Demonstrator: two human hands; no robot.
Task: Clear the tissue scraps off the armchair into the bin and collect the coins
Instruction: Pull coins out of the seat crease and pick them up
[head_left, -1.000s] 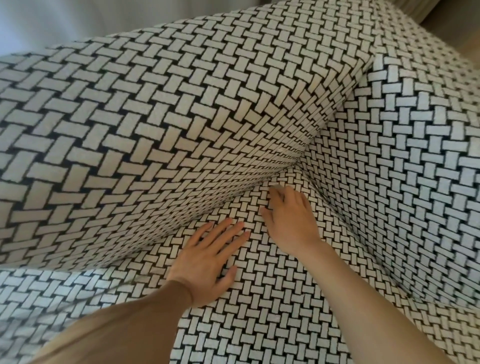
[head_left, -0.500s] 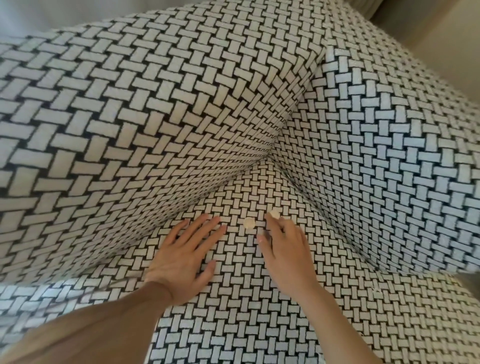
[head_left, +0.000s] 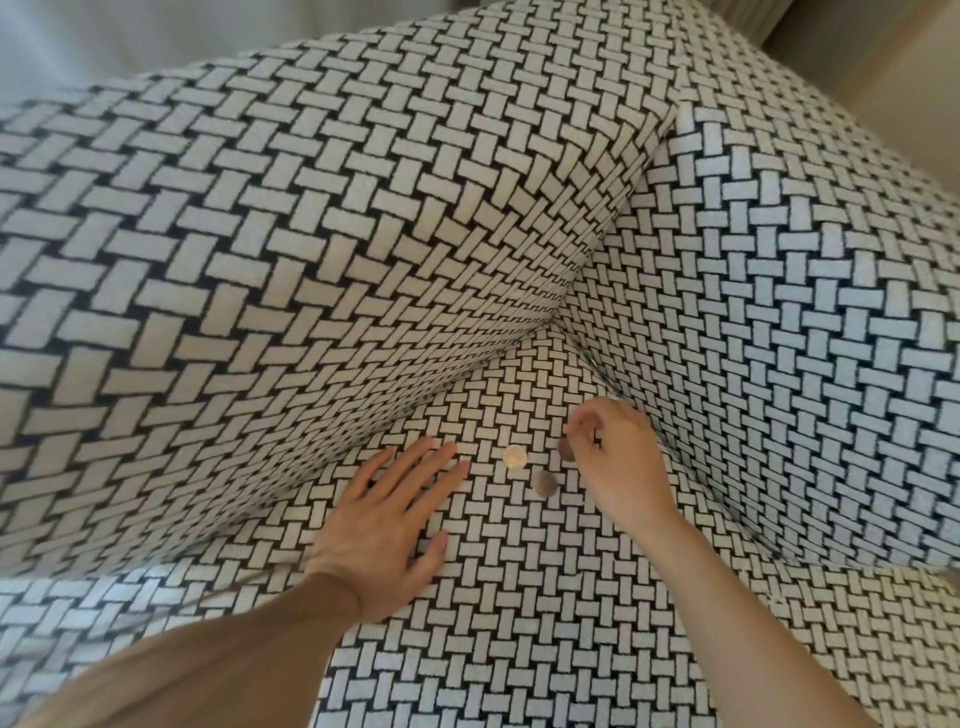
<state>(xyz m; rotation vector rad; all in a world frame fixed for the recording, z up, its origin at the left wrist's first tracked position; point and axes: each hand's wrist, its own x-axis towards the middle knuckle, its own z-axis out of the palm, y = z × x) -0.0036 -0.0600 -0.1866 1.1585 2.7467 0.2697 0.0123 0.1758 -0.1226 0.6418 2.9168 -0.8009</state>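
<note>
Two coins lie flat on the armchair seat (head_left: 519, 597) near its back right corner: a pale gold coin (head_left: 515, 457) and a darker coin (head_left: 544, 484). My right hand (head_left: 618, 462) hovers just right of them with its fingers curled, and a third, dark coin (head_left: 565, 449) sits tilted at its thumb and fingertips, apparently pinched. My left hand (head_left: 395, 519) rests flat on the seat left of the coins, fingers straight and spread. No tissue scraps or bin are in view.
The armchair is covered in black-and-white basket-weave fabric. Its back cushion (head_left: 260, 260) rises on the left and the right armrest (head_left: 779, 312) on the right, meeting in a crease behind the coins. A pale floor or wall shows at top right.
The right hand has drawn back from the corner crease and curled its fingers by a coin. Coins have come into sight on the seat. The left hand stays flat.
</note>
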